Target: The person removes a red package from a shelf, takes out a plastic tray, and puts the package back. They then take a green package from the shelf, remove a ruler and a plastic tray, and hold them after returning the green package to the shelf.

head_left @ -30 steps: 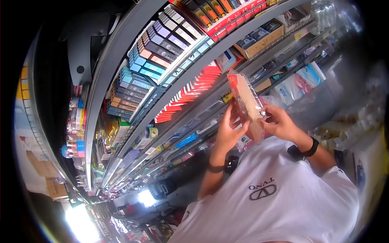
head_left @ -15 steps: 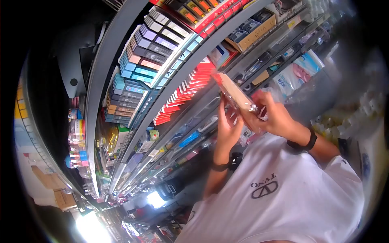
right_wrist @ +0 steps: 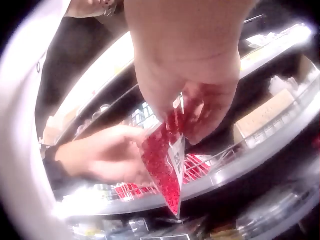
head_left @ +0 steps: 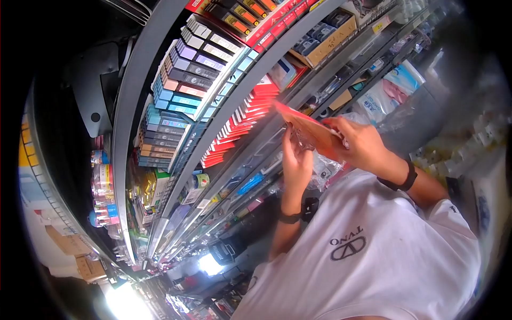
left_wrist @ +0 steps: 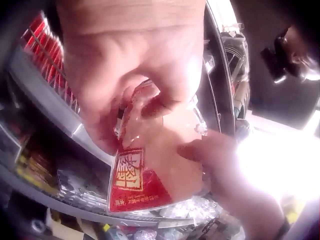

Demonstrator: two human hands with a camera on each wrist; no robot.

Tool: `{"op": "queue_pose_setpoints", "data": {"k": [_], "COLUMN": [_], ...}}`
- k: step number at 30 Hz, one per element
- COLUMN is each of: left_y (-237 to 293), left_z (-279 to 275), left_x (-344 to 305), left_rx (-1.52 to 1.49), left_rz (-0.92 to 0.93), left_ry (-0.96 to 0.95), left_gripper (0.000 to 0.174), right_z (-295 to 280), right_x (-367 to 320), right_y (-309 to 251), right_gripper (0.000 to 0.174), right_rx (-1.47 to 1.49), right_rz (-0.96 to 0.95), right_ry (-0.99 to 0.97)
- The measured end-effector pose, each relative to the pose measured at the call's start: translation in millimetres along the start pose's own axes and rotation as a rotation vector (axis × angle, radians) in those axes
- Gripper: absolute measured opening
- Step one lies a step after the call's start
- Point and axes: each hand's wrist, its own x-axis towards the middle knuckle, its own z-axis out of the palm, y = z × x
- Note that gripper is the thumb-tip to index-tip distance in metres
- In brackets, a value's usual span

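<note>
A flat packet (head_left: 309,130) in clear plastic, red along one side and tan on its face, is held between both hands in front of the chest. In the left wrist view, the packet (left_wrist: 137,185) shows a red printed corner with gold characters. My left hand (head_left: 297,168) grips one end, thumb and fingers curled around it. My right hand (head_left: 362,146) pinches the other side, its thumb (left_wrist: 192,149) lying on the tan face. From the right wrist view, the packet's red patterned side (right_wrist: 165,170) hangs below the right-hand fingers.
Beside the hands runs a long shelf with rows of small boxes (head_left: 186,80) and a slanted row of red packets (head_left: 240,128). A cardboard box (head_left: 328,42) of dark goods stands farther along. Lower racks hold bagged items, including a blue and white pack (head_left: 392,90).
The packet has tilted and turned, bringing more of its red side into the head view. Both hands have shifted slightly left with it, and the right hand has changed its hold along the edge.
</note>
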Motion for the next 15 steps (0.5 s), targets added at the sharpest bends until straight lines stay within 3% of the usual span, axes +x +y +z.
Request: {"op": "queue_pose_setpoints", "data": {"k": [2,8,11,15], "left_y": [11.9,13.6,0.3,-4.0], "left_z": [-2.8,1.1,-4.4,-8.4], "left_x": [-0.5,0.4,2.2,0.2], "left_rx": [-0.031,-0.019,0.005,0.162], "left_rz": [-0.104,-0.154,-0.103,-0.133], "left_ry": [-0.069,-0.087,-0.074,-0.035], "left_gripper": [0.070,0.067,0.068,0.075], "right_z": [-0.3,3.6,3.4,-2.8], "right_x": [-2.0,-7.8,-6.0,-10.1], "right_y": [7.0,11.9,19.7,30.1], "right_gripper": [0.041,0.039,0.033,0.027], "right_rx": [0.010,0.123,0.023,-0.160], "right_rz": [0.136,0.256,0.050,-0.207], "right_ry": [-0.051,0.018,0.096,0.010]}}
